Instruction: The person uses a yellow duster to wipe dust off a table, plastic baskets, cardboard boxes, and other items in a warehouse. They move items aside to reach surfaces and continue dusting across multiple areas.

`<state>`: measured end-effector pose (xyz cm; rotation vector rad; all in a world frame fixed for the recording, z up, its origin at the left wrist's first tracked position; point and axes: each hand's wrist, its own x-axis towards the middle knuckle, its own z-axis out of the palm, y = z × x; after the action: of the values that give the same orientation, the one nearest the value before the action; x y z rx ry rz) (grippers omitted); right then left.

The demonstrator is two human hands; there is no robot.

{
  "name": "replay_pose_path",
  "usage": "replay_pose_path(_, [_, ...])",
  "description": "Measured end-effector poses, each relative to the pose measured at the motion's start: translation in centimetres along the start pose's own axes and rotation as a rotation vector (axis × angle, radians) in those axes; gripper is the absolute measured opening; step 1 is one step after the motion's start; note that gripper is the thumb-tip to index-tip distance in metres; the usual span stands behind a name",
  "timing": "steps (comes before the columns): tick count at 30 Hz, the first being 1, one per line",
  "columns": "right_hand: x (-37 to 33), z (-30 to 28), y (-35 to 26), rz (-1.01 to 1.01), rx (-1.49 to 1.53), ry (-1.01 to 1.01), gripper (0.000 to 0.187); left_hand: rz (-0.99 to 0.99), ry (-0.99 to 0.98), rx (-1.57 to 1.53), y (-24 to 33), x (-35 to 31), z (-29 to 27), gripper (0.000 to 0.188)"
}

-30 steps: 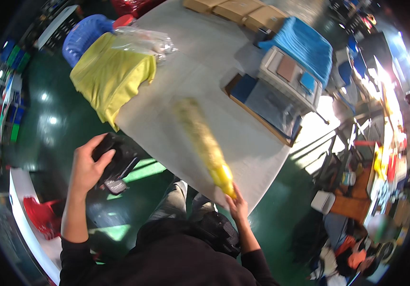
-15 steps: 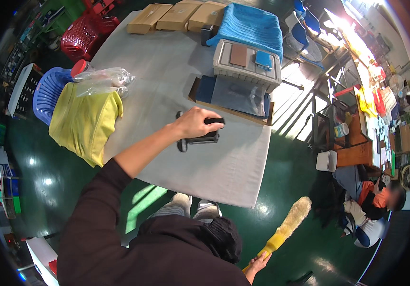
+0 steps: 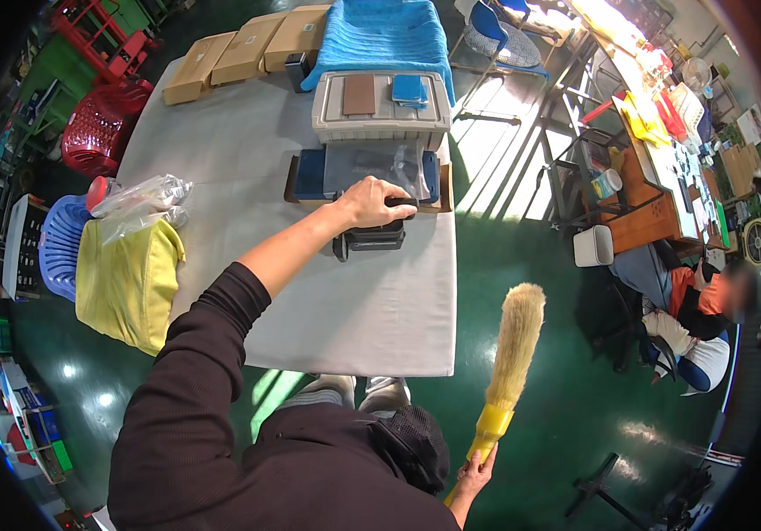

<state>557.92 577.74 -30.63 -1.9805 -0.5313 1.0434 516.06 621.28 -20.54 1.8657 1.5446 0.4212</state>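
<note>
My left hand (image 3: 368,202) reaches over the table and is closed on the handle of a black handled device (image 3: 375,239); its kind is not clear. Just beyond that hand lies a flat blue box (image 3: 311,173) in an open cardboard tray, with a clear plastic bag (image 3: 372,164) over it. At the lower right, past the table's edge, my right hand (image 3: 476,473) grips the yellow handle of a fluffy duster (image 3: 515,345). The duster's pale head points upward, away from me, over the floor.
A grey lidded bin (image 3: 380,115) stands behind the blue box, near a blue towel (image 3: 380,40) and several cardboard boxes (image 3: 248,49). A yellow cloth (image 3: 128,283) covers something at the table's left. A person (image 3: 695,301) sits at the right.
My left hand has moved the black device away from me, up to the cardboard tray. My right hand has swung the duster more upright. The whole view has turned somewhat.
</note>
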Motion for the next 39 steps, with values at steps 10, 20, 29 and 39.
replay_pose_path(10, [4.4,-3.4,-9.1,-0.047,0.015,-0.319,0.064,0.071,0.127,0.106,-0.6,0.0,1.4,0.045])
replay_pose_path(20, [14.0,6.9,-10.4,-0.624,-0.924,-1.246,0.066,0.138,0.620,0.165,-1.3,-10.0,-1.5,0.035])
replay_pose_path(29, [1.7,34.7,-10.8,-0.612,-0.607,-1.238,0.052,-0.932,1.097,-0.086,-3.5,-46.9,9.3,0.032])
replay_pose_path(39, [-18.2,25.8,-4.1,-1.654,-1.364,-2.125,0.075,-1.117,1.646,-1.567,13.6,-65.4,40.7,0.061])
